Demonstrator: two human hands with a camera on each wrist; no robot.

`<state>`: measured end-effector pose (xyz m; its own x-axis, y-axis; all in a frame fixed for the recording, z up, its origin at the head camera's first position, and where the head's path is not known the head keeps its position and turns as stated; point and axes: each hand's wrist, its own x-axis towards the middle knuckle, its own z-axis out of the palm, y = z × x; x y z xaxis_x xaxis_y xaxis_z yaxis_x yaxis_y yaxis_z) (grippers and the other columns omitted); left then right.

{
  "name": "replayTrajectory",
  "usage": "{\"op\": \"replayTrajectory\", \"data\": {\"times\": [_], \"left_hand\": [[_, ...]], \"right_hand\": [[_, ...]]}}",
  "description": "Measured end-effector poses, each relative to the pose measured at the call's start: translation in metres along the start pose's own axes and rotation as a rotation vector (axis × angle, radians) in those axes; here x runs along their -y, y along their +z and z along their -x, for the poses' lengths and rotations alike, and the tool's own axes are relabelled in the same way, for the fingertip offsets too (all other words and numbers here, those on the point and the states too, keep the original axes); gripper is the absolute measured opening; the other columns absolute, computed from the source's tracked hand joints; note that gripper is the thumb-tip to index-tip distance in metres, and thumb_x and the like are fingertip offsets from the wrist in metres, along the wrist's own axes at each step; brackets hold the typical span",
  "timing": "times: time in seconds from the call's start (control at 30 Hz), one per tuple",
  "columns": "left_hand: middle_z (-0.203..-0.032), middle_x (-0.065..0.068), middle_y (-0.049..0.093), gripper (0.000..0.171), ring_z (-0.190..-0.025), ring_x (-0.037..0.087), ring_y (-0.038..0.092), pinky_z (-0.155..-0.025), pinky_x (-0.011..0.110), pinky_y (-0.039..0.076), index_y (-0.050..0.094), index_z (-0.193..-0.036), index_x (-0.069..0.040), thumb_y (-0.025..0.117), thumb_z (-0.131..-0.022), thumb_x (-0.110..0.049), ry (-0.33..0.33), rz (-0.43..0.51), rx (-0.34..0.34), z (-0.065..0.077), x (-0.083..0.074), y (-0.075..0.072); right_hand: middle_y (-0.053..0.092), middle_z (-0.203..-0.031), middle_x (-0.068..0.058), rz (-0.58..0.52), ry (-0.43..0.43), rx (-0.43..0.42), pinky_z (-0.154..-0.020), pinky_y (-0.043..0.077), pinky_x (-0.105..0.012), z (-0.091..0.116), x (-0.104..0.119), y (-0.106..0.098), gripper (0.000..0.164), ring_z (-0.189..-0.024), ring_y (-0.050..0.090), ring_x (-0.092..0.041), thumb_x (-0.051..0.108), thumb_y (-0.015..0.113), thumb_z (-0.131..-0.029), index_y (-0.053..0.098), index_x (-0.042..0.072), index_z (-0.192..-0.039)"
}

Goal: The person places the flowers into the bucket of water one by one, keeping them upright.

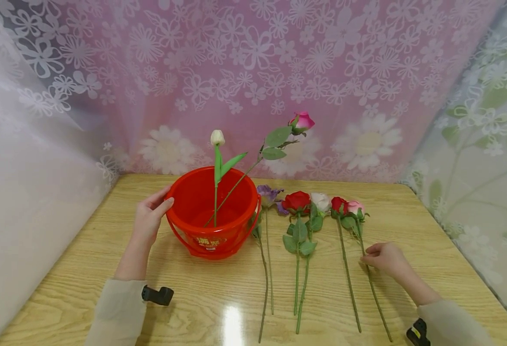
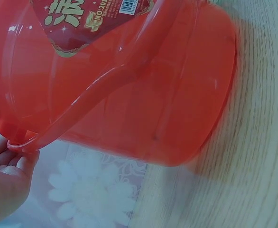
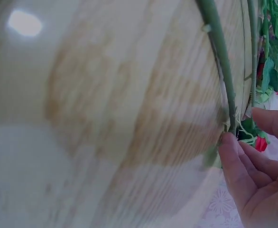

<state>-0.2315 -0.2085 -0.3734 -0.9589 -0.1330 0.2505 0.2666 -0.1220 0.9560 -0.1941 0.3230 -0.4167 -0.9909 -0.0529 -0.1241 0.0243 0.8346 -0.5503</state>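
- Right hand (image 1: 387, 259): at the stem of the pink rose (image 1: 356, 207), one fingertip appearing to touch it; fingers parted, not closed round it. Rose lies flat on the table (image 1: 210, 302), far right of the row.
- Left hand (image 1: 146, 216): gripping the rim of the red bucket (image 1: 188, 197) at its left side. Bucket upright on the table; its handle (image 2: 82, 102) hangs down along the front.
- In the bucket: white tulip (image 1: 217, 138), near upright; magenta rose (image 1: 304, 120), leaning right. Stems cross.
- On the table, leftward from the pink rose: dark red rose (image 1: 339, 205), white rose (image 1: 321, 202), red rose (image 1: 296, 202), purple flower (image 1: 269, 193), then a stem (image 1: 265, 278) whose bloom is hard to make out beside the bucket.
- Tally: two in, six lying outside, counting the pink one. My judgement: bucket-filling at an early stage, most of it left.
- Behind: pink floral curtain (image 1: 236, 48).
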Motion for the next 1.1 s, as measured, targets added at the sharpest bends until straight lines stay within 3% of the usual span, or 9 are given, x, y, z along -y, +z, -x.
{"op": "replayTrajectory", "data": {"times": [0.8,1.1], "left_hand": [[-0.101,-0.005,0.059,0.045,-0.091,0.010,0.057,-0.077,0.017,0.047,0.042,-0.124,0.013,0.057,-0.085,-0.004,0.004,-0.007,-0.006,-0.0007,0.0002,0.0008],[-0.100,-0.006,0.059,0.045,-0.090,0.010,0.056,-0.076,0.018,0.047,0.041,-0.124,0.015,0.057,-0.085,-0.002,0.007,0.009,-0.009,-0.0018,0.0022,0.0008]], "right_hand": [[0.059,-0.068,-0.004,0.059,0.011,-0.030,-0.051,0.043,-0.030,-0.0042,0.0029,0.0034,0.019,-0.059,0.051,-0.015,0.012,0.068,-0.074,0.063,-0.006,-0.077],[0.058,-0.065,-0.002,0.033,0.026,-0.023,-0.049,0.044,-0.029,-0.0050,-0.0016,0.0052,0.015,-0.056,0.052,-0.014,0.010,0.067,-0.074,0.063,-0.004,-0.074]]}}
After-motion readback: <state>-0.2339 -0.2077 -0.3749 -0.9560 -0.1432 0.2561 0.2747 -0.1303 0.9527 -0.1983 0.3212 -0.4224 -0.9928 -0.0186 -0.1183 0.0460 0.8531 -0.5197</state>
